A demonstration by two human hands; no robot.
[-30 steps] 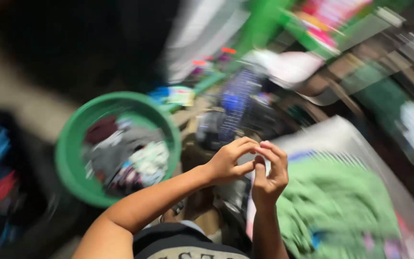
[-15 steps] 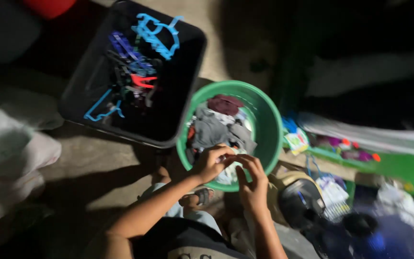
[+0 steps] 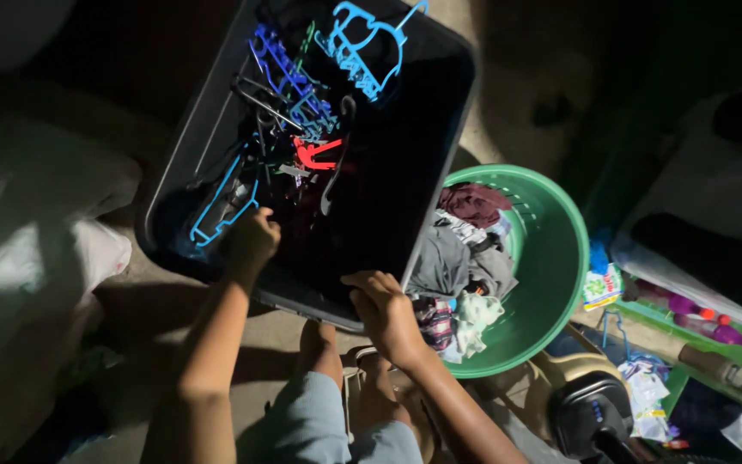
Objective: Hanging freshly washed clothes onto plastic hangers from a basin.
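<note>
Both hands are on the black plastic bin [image 3: 422,129], which fills the upper middle of the frame and holds a tangle of clothes hangers [image 3: 302,112] in blue, red and grey. The left hand [image 3: 252,241] is curled over the bin's near rim at lower left, fingers closed on the edge as far as the dim light lets me judge. The right hand [image 3: 384,311] grips the bin's near corner, fingers wrapped over it. Just right of that corner sits a green basin [image 3: 560,258] with crumpled laundry [image 3: 461,266] inside.
</note>
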